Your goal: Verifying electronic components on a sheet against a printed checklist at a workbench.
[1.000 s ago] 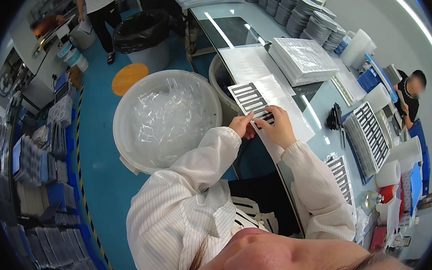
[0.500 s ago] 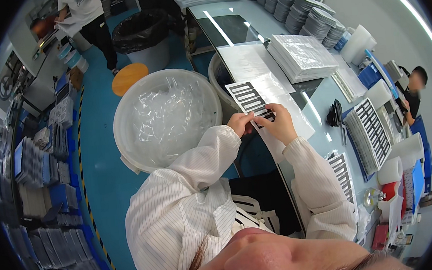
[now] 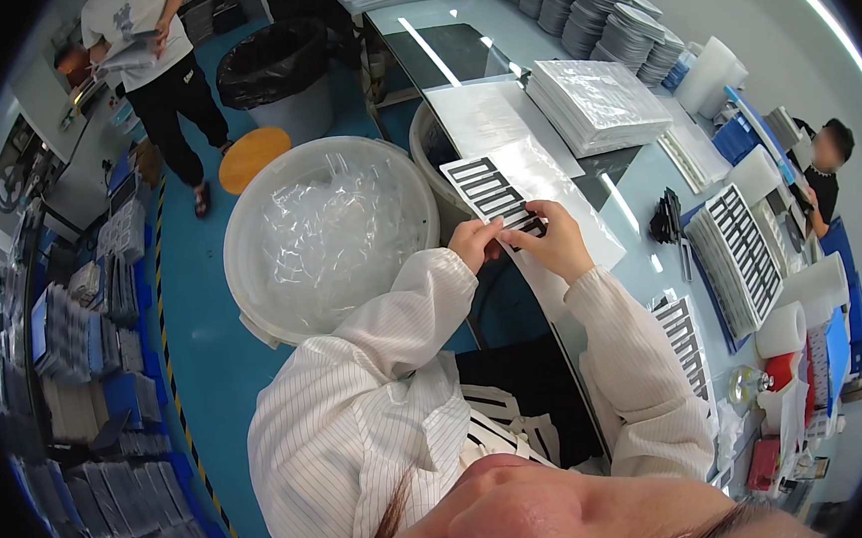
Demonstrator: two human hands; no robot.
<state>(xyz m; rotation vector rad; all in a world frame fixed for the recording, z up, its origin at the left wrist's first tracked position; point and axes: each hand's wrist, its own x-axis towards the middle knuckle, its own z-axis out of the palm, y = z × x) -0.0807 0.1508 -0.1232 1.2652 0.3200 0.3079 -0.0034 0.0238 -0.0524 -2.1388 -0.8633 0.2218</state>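
Note:
A white sheet with a row of black rectangular frames [image 3: 485, 187] is held at the table's left edge. My left hand [image 3: 474, 244] pinches its near left side. My right hand [image 3: 557, 244] grips its near right corner, thumb on top and fingertips close to those of the left. The sheet tilts partly over the edge, above smooth white backing sheets [image 3: 571, 199] that lie on the table. The undersides of both hands' fingers are partly hidden.
A white tub of crumpled clear film [image 3: 334, 241] stands left of the table. To the right are a stack of similar framed sheets [image 3: 740, 257], a black clip-like object [image 3: 665, 215] and film rolls [image 3: 814, 284]. A wrapped stack [image 3: 600, 107] sits farther back. A person [image 3: 152, 69] stands far left.
The person at the far left has come nearer. My hands keep their grip on the sheet, with only a slight shift of fingers and view.

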